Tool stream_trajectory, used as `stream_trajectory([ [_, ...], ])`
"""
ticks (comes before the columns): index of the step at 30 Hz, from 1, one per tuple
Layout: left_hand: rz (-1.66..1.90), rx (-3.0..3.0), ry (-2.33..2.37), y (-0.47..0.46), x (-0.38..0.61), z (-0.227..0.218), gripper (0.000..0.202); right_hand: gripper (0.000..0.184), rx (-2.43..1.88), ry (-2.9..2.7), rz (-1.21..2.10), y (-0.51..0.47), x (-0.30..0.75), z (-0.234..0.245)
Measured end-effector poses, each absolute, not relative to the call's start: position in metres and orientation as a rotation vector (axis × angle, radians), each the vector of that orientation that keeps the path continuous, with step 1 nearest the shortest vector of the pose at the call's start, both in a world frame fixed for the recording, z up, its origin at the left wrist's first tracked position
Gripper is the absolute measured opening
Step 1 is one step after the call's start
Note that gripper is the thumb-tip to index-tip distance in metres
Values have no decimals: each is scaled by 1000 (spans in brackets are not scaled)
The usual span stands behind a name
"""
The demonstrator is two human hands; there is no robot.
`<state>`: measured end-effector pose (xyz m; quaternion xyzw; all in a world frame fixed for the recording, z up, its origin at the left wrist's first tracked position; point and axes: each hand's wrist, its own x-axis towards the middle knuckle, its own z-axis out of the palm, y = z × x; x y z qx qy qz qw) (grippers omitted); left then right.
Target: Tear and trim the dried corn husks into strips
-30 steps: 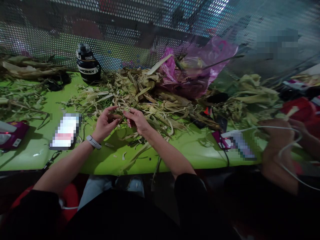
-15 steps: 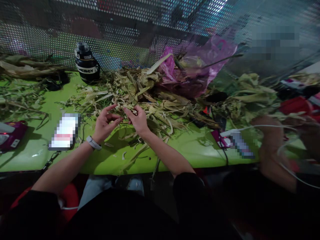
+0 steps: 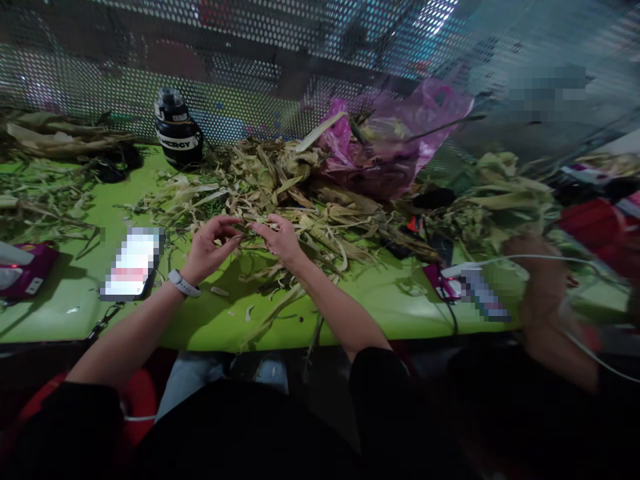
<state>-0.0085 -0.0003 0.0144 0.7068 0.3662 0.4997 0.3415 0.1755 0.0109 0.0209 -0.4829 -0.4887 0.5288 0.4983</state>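
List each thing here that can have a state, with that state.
Left hand, fingers curled, grip unclear
Right hand, fingers bent, grip unclear
Husk pile, loose, heaped
Wristband, fastened
Bottle, upright
Left phone, screen lit
Right phone, screen obscured
Pink bag, crumpled
Left purple device, red light on

Anything in right grip (image 3: 283,244) indistinct

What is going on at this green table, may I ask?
A person's bare left hand and bare right hand are close together at a heap of pale, dry-looking leafy strips on the glossy green table. Whether either grips a strip is unclear. A translucent pink plastic bag sits farther back.
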Motion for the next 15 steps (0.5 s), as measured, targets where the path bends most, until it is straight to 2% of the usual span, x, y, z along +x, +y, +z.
stream_trajectory([
  [5, 1257, 2084, 980, 4, -10, 7, 24, 45, -1165, -1352, 1258, 11, 179, 19],
  [9, 1366, 2076, 1012, 6, -9, 4, 17, 49, -1101, -1474, 1456, 10, 178, 18],
  [15, 1324, 1738, 974, 8, -10, 11, 39, 54, -983, -1371, 1515, 10, 181, 22],
])
